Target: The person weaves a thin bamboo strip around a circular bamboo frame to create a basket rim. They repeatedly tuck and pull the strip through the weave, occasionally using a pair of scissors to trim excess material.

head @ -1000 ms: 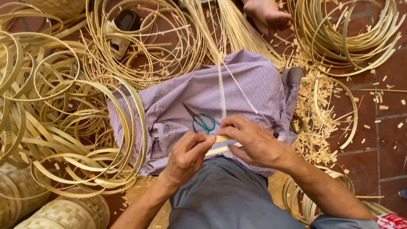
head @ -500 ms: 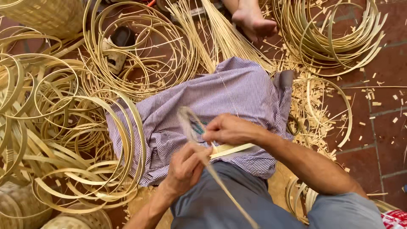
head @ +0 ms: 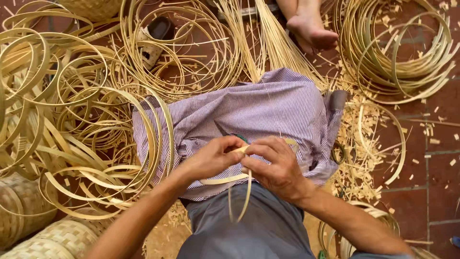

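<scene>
Brick floor (head: 431,158), strewn with pale shavings, extends beyond and to the right of the grip. Loose hoops of split bamboo (head: 81,124) lie in a wide heap to the left of the grip and beyond it; a second stack of hoops (head: 402,52) lies far right, well apart. A striped purple cloth (head: 268,108) covers the person's lap directly under and beyond the grip. Woven baskets (head: 28,216) stand at the near left. Another person's bare foot (head: 311,29) rests beyond the cloth, beside a sheaf of straight bamboo splints (head: 278,43). The left hand (head: 213,158) and the right hand (head: 273,165) meet over the lap, each closed on a thin bamboo strip (head: 239,192), fingers pinching it where the two hands touch; the strip curves below the grip into a small hanging loop over the grey trousers (head: 254,230). A green-handled tool (head: 242,139) shows only partly just behind the grip. Judged from its look, the strip is light, springy and smooth, likely to spring open if released, and liable to split or kink if bent sharply; its edges may be sharp, so hold is best taken on the flat faces near the overlap. Free room lies mainly above the lap; hoops crowd the left.
</scene>
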